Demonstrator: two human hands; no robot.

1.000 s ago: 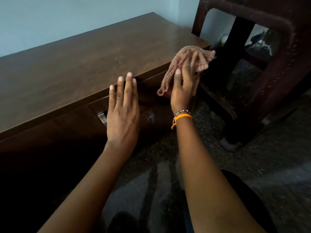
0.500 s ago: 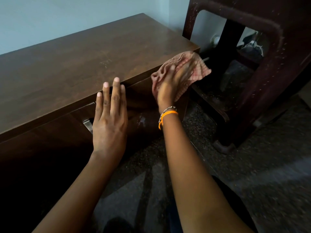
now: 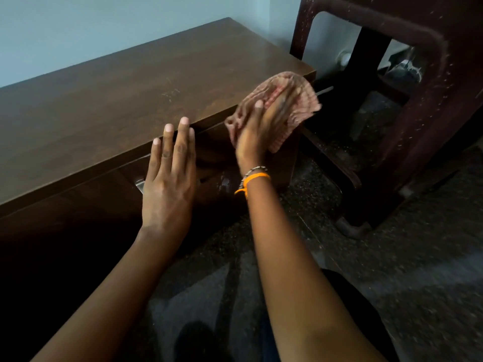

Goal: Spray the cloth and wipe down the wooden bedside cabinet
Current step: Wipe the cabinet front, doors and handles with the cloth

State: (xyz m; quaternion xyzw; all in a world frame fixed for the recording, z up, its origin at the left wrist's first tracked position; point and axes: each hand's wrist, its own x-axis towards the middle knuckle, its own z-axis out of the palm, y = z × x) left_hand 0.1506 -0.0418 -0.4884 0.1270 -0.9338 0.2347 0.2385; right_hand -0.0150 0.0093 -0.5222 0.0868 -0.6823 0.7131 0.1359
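The dark wooden bedside cabinet [image 3: 109, 105] fills the left and centre of the view, its top running back to the wall. My right hand [image 3: 257, 134] presses a crumpled pink cloth [image 3: 298, 100] against the cabinet's front face near its right corner, just under the top edge. An orange band sits on that wrist. My left hand [image 3: 170, 178] lies flat with fingers spread against the front face, fingertips at the top edge, next to a metal handle [image 3: 140, 184]. No spray bottle is in view.
A dark brown plastic chair [image 3: 418, 100] stands right of the cabinet, close to its right end. A pale blue wall [image 3: 78, 27] runs behind. The speckled dark floor [image 3: 392, 257] stretches below and to the right.
My right hand has swept the cloth along the front face near the right corner, with the cloth now spread wider. My left hand stays flat on the front.
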